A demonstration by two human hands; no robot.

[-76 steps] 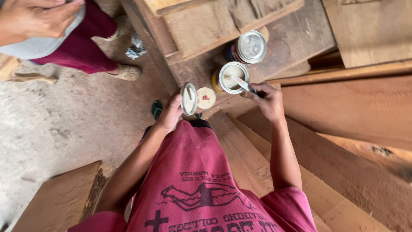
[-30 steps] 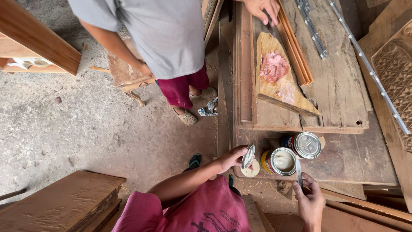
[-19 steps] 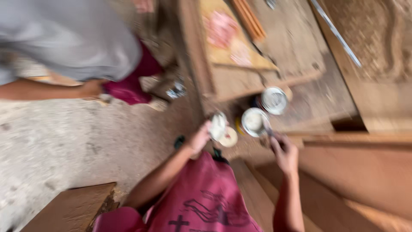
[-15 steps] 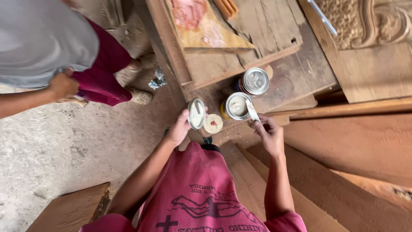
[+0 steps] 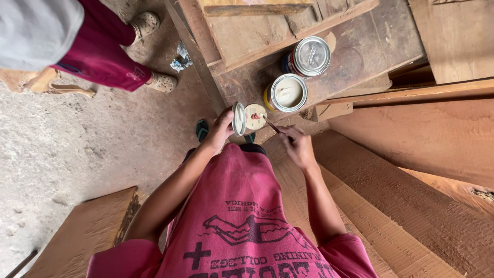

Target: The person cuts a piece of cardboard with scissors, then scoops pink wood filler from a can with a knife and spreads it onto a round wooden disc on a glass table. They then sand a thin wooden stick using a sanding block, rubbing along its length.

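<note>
My left hand [image 5: 220, 131] holds a round metal can lid [image 5: 238, 119] on edge, together with a small round pale disc [image 5: 254, 116] that has a red smear on it. My right hand [image 5: 297, 145] grips a thin dark stick [image 5: 271, 125] whose tip touches the disc. Just beyond stands an open tin can [image 5: 286, 92] filled with creamy white paste. A second can [image 5: 308, 56], closed with a silver lid, stands behind it on the worn wooden bench [image 5: 360, 46].
Long reddish wooden planks [image 5: 411, 154] slope away on the right. Another person [image 5: 62, 36] in a grey top and maroon trousers stands at upper left on the dusty concrete floor. A wooden board [image 5: 82, 231] lies at lower left. A crumpled scrap [image 5: 180, 59] lies by the bench.
The view has swung back down onto the cans. My right hand has left the open can and brought the stick's tip to the disc in my left hand.
</note>
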